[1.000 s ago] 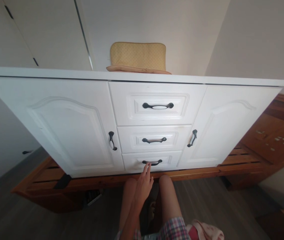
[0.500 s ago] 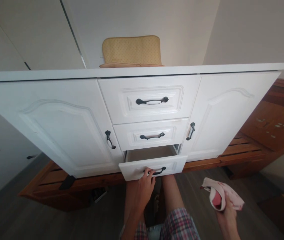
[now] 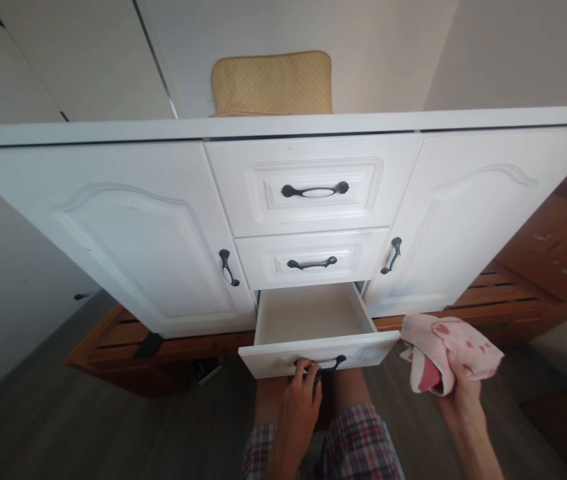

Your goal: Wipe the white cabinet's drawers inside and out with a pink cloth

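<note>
A white cabinet stands in front of me with two doors and three middle drawers. Its bottom drawer is pulled out and looks bare inside. My left hand grips the dark handle on that drawer's front. My right hand holds a bunched pink cloth with red marks, just right of the drawer's front corner. My knees in plaid shorts sit below the drawer.
A yellow cushion leans on the wall atop the cabinet. The upper two drawers and both doors are closed. A low wooden frame runs under and to the right of the cabinet. Grey floor lies on the left.
My left hand reached the bottom drawer's handle and pulled the drawer out toward me. My right hand came up into view with the pink cloth and moved beside the drawer.
</note>
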The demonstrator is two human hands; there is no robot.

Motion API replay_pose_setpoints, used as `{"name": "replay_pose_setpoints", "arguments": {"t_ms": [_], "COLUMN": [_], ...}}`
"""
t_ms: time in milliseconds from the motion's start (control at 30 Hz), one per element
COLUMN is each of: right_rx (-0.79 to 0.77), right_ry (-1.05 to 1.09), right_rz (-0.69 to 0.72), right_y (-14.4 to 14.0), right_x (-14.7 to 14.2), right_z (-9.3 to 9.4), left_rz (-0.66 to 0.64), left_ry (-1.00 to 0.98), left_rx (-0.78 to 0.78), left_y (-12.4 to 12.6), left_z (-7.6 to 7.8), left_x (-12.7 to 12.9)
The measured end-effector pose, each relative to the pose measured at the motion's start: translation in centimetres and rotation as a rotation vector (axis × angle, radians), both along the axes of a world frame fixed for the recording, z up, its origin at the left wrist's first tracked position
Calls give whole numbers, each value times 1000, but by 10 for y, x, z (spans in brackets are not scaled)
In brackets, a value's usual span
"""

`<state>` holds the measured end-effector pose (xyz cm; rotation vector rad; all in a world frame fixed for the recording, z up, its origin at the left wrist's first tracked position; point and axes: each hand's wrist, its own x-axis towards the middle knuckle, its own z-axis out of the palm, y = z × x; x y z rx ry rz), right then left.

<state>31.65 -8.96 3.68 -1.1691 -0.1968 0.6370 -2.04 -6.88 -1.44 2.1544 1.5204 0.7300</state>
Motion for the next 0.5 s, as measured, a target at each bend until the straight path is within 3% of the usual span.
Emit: {"name": "replay_pose_setpoints", "arguments": {"t_ms": [233,367,500], "right_rx": [-22,-22,-54], "right_ry": [38,59,59], "right_rz": [0,0,-37], "right_y": [-11,-17,-25], "right_x": [-16,-13,-4], "right_z": [-3,-7,-16], "left_rz": [-32,3,3], "left_ry": [-32,-65,-111], "left_rx": [46,79,114], "left_y": [0,20,56], "left_z": [-8,-4,3], "left_x": [-10,-6,2]}}
